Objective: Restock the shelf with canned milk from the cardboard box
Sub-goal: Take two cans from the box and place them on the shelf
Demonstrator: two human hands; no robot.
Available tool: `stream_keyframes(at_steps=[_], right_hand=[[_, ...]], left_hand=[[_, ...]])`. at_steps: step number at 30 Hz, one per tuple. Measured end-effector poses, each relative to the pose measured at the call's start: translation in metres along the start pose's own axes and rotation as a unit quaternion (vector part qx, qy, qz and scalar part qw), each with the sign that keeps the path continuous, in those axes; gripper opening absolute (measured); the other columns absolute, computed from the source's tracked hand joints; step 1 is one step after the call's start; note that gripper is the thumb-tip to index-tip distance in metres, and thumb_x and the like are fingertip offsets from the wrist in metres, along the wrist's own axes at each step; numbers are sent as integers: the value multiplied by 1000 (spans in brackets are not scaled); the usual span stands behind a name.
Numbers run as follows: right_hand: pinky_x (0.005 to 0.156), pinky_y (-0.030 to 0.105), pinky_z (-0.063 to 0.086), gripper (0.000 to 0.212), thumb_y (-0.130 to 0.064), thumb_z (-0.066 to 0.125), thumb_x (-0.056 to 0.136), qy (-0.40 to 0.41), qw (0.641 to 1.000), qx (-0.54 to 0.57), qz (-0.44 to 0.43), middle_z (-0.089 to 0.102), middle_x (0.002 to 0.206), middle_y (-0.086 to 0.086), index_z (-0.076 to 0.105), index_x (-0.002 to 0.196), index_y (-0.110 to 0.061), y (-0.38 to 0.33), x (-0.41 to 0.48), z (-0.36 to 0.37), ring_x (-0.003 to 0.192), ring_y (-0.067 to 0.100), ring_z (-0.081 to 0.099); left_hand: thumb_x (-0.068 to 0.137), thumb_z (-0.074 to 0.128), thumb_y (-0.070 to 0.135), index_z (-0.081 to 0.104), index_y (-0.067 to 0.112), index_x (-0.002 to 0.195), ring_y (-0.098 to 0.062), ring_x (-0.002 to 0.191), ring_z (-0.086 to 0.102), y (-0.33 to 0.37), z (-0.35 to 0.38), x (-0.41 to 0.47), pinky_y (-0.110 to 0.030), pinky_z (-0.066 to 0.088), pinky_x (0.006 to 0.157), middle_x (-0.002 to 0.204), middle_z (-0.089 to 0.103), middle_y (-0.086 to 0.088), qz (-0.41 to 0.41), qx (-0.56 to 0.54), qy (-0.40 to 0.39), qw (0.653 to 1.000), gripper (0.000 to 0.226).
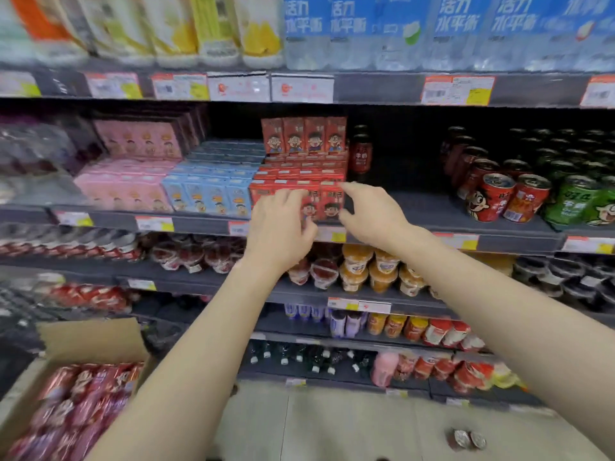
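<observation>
The left hand point(283, 221) had its fingers point(294, 195) loosely bent against the red cartons point(327, 202) on the shelf point(432, 211). The right hand point(369, 211) had its fingers point(353, 188) spread open just right of them.

Blue labels on the bottle packs point(382, 24) read "活力水平衡". A dark red bottle point(360, 154) on the shelf point(416, 207) bears "牛奶". The price tags point(457, 89) are too blurred to read.
</observation>
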State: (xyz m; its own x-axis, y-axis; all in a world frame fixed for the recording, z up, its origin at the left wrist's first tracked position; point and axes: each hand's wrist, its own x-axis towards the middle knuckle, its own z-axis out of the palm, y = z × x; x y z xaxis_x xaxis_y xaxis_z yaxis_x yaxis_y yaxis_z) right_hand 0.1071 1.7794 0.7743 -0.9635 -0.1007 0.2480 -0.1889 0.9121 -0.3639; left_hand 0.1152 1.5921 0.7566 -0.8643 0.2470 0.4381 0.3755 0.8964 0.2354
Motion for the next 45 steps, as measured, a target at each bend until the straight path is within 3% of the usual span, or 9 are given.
stream_keyframes(at_steps=[6, 9, 13, 15, 21, 26, 32, 36, 45], right_hand=[[92, 45, 54, 59, -29, 57, 96, -56, 996, -27, -68, 54, 147, 6, 42, 152, -20, -147, -39, 46, 126, 30, 56], [84, 33, 52, 59, -28, 55, 100, -105, 987, -23, -119, 47, 154, 3, 37, 155, -20, -228, -59, 91, 129, 27, 55], [91, 37, 53, 60, -31, 54, 100, -163, 972, 0, -167, 51, 149, 5, 36, 155, -19, -334, -91, 156, 130, 28, 54], [86, 38, 53, 60, -32, 55, 99, -190, 962, 3, -196, 52, 148, 6, 36, 156, -21, -379, -104, 184, 128, 29, 55], [84, 42, 57, 59, -28, 56, 91, -251, 936, 7, -247, 60, 139, 8, 45, 149, -18, -474, -119, 257, 113, 30, 64], [93, 44, 55, 55, -28, 56, 95, -291, 920, -9, -263, 57, 143, 10, 46, 147, -15, -526, -103, 323, 124, 32, 59], [94, 42, 55, 57, -25, 56, 94, -359, 912, 20, -200, 60, 139, 9, 46, 149, -15, -562, -67, 408, 122, 31, 61], [84, 40, 58, 49, -26, 58, 91, -385, 909, 28, -156, 69, 124, 8, 55, 139, -17, -568, -44, 454, 106, 29, 67], [94, 38, 54, 50, -27, 60, 93, -418, 907, 55, -5, 64, 134, 11, 56, 140, -12, -583, -15, 523, 117, 30, 63]], left_hand=[[96, 57, 39, 51, 13, 147, -34, 122, 58, -113, -83, -119, -46, 46, 104, 136, 62, -12, -72, 60, -36, 995, 57], [98, 57, 41, 49, 15, 149, -33, 124, 58, -178, -131, -186, -46, 47, 104, 140, 58, -10, -118, 89, -61, 987, 57], [96, 57, 41, 53, 13, 145, -35, 119, 61, -253, -177, -267, -45, 46, 103, 134, 62, -12, -197, 121, -71, 970, 56], [92, 57, 41, 56, 14, 140, -36, 116, 62, -283, -191, -302, -45, 47, 102, 130, 64, -12, -230, 134, -73, 961, 55], [94, 51, 38, 51, 15, 144, -34, 119, 58, -364, -211, -368, -46, 43, 106, 133, 61, -12, -315, 150, -93, 932, 55], [94, 53, 40, 50, 17, 145, -33, 120, 59, -434, -210, -400, -46, 47, 103, 133, 62, -10, -379, 132, -109, 909, 56], [95, 55, 39, 47, 16, 147, -35, 127, 57, -517, -195, -405, -47, 47, 106, 137, 60, -13, -431, 97, -169, 881, 58], [96, 55, 37, 49, 15, 144, -36, 123, 58, -562, -179, -400, -46, 49, 101, 133, 61, -14, -442, 79, -184, 874, 54], [96, 53, 38, 47, 14, 144, -37, 122, 59, -671, -131, -393, -46, 49, 101, 136, 59, -15, -414, 13, -273, 868, 53]])
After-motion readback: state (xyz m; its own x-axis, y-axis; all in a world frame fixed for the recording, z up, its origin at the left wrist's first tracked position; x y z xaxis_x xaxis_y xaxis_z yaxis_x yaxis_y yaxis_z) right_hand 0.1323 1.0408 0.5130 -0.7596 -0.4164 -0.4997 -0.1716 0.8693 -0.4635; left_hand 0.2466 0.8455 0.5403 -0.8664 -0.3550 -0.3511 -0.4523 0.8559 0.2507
